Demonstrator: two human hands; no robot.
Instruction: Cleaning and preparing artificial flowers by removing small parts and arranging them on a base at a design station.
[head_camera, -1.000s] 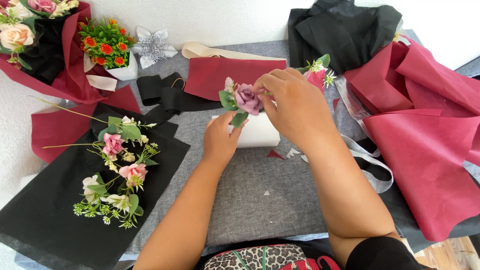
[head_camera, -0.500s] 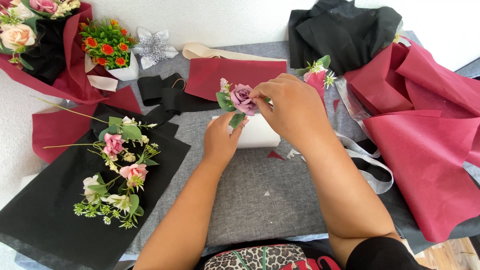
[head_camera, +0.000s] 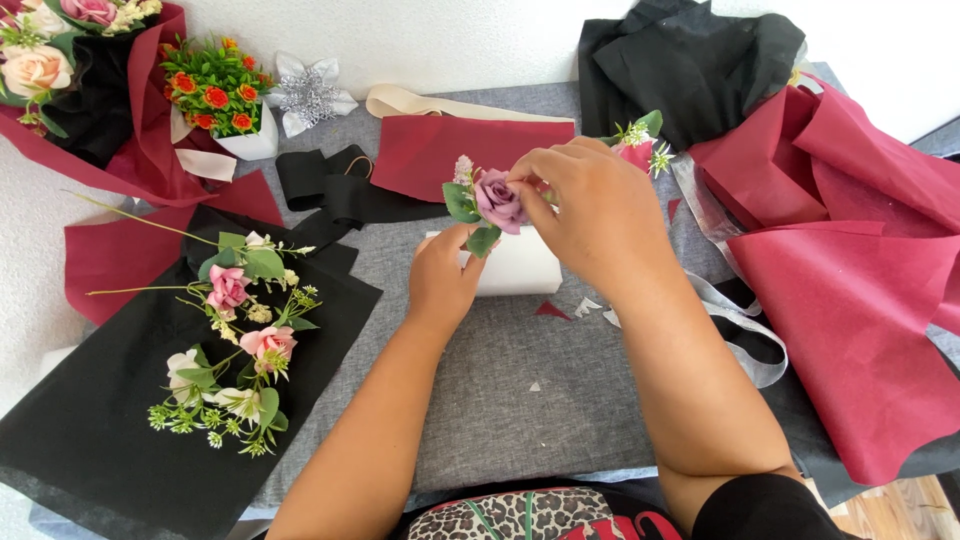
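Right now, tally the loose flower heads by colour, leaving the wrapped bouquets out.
Mauve rose, pinched by the right hand above the left hand: 1
Pink roses on the black sheet, upper and lower: 2
Total: 3

Grey felt table (head_camera: 520, 420) held black wrap sheet (head_camera: 90, 440) at 8 o'clock, burgundy sheets (head_camera: 850, 330) at 3, white block (head_camera: 515, 265) ctr.
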